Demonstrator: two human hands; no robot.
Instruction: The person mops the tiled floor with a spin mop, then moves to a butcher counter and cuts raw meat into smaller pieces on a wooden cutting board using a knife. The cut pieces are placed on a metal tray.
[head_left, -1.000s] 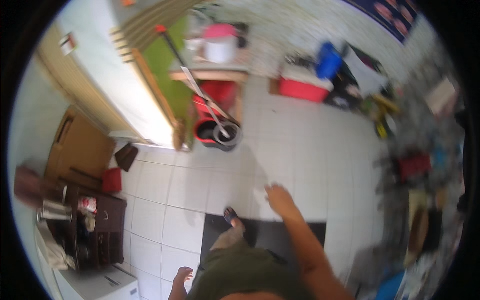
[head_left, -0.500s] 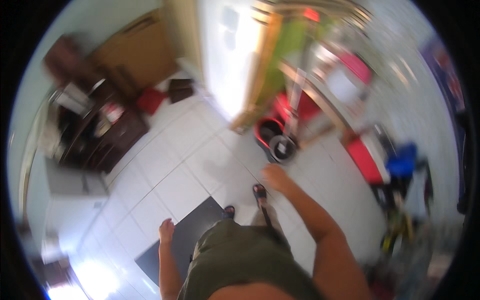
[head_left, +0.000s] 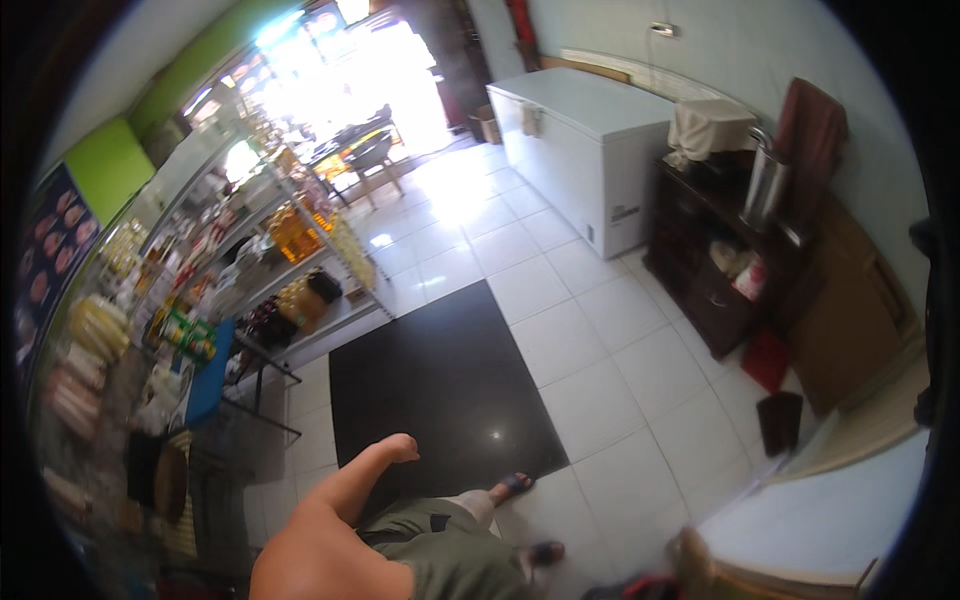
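My left hand [head_left: 400, 448] swings above the black floor mat [head_left: 440, 370], away from any object. Its fingers look loosely curled, and nothing shows in them. My right hand is outside the picture. Below me are my olive-green clothing [head_left: 455, 550] and two feet in dark sandals [head_left: 515, 483], one at the mat's edge and one on the white tiles.
Left stand metal shelves [head_left: 345, 290] packed with bottles and goods, with a blue-seated stool [head_left: 208, 385] nearby. A white chest freezer [head_left: 560, 170] and a dark wooden cabinet [head_left: 700, 270] line the right wall. A dustpan [head_left: 766, 360] lies beside cardboard [head_left: 850, 310]. Ahead is a bright doorway [head_left: 390, 80].
My view has turned left, from the mop bucket and clutter toward the freezer, shelves and bright doorway. My right hand has left the picture; my left arm is now over the mat.
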